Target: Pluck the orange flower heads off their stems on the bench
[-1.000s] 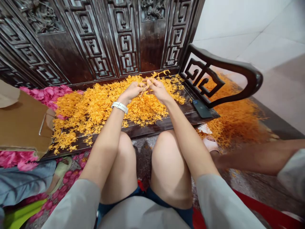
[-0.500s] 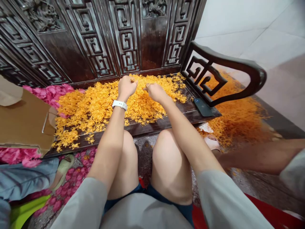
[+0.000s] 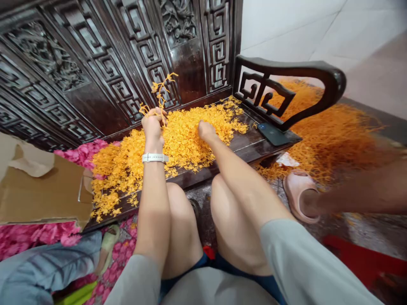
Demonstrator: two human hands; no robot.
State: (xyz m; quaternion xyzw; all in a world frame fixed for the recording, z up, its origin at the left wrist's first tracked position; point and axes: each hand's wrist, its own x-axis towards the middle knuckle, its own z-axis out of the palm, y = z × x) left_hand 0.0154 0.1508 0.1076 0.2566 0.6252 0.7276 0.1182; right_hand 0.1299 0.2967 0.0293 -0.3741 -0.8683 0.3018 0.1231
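Note:
My left hand (image 3: 154,126), with a white band on its wrist, is raised above the bench seat and closed around a thin, branching yellow-orange plastic flower stem (image 3: 161,95). The stem's forked tips stick up in front of the carved backrest. My right hand (image 3: 206,130) is low at the right part of a heap of small yellow-orange plastic flower pieces (image 3: 187,146). Its fingers are curled together, and whatever they grip is hidden. The heap spreads along the dark wooden bench (image 3: 251,144).
A cardboard box (image 3: 44,190) stands left, near pink artificial petals (image 3: 84,153). A phone (image 3: 273,134) lies by the armrest (image 3: 318,70). Orange stems (image 3: 330,140) are piled beyond it. Other people's legs show at left (image 3: 63,262) and right (image 3: 362,186).
My left hand has risen from the heap, lifting the branching stem into sight. My right hand has dropped slightly onto the heap. The view has shifted, and the leg at right has moved.

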